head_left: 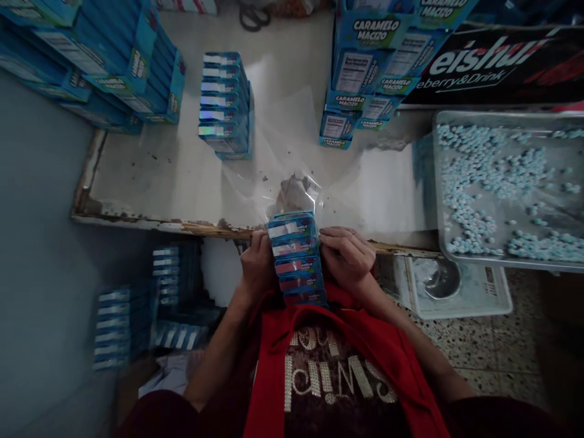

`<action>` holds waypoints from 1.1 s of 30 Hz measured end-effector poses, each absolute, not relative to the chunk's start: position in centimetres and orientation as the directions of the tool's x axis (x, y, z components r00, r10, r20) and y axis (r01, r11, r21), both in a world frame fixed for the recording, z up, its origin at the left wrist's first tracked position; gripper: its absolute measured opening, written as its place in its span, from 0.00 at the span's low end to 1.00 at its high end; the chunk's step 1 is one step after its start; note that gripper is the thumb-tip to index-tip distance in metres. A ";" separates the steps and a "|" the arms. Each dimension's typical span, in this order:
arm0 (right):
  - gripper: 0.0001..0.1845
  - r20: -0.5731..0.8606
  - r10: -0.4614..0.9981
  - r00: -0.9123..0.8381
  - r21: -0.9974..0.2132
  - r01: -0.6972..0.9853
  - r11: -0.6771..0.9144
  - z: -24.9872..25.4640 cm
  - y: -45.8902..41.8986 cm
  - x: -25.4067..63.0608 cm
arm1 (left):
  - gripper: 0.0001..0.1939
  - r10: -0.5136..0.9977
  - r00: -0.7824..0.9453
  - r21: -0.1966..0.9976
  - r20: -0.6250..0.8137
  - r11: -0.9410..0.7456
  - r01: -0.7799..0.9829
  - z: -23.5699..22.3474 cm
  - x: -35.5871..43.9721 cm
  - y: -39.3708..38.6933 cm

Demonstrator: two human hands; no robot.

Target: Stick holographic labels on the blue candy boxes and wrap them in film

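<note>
A blue display box of small candy packs [298, 264] is held upright-facing against my red apron, at the table's front edge. Clear plastic film [296, 194] lies over its far end and spreads loosely onto the table. My left hand [258, 263] is closed in a fist at the box's left side, where the film's edge runs. On the right side, my right hand [347, 252] has its fingers pinched together at the film beside the box. The film inside both grips is mostly hidden by the fingers.
Another filled display box [225, 106] stands on the worn table [150, 182]. Stacked candy boxes rise at the left [132, 67] and right [365, 67]. A metal tray [435, 182] with light-blue candies overhangs the edge; below sits a white bin [497, 298]. Scissors [253, 18] lie far back.
</note>
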State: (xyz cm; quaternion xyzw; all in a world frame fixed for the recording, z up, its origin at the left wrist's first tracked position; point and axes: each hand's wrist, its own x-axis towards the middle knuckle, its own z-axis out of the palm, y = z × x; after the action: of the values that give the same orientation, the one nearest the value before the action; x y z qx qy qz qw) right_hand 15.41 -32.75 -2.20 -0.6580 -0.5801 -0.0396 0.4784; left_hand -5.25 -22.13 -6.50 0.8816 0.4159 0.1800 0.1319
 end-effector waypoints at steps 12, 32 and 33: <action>0.06 0.474 0.687 0.550 -0.651 0.745 -0.147 -5.3 -36.4 16.1 | 0.07 0.701 0.695 0.298 0.160 -0.705 0.643 -6.3 -4.0 -23.1; 0.13 0.042 0.885 0.463 -0.238 0.865 -0.442 -2.6 -34.5 16.4 | 0.18 0.636 0.689 0.239 0.348 -0.771 0.591 -6.4 -4.0 -21.4; 0.13 0.006 0.893 0.450 -0.226 0.870 -0.438 -2.4 -34.3 16.5 | 0.17 0.649 0.692 0.237 0.315 -0.760 0.605 -6.3 -3.9 -21.2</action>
State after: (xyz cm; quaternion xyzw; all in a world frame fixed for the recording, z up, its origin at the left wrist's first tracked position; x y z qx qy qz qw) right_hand 16.49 -34.25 -2.42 -0.8459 -0.5211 0.0573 0.0984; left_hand -3.94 -21.24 -6.31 0.9181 0.3414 0.1930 0.0571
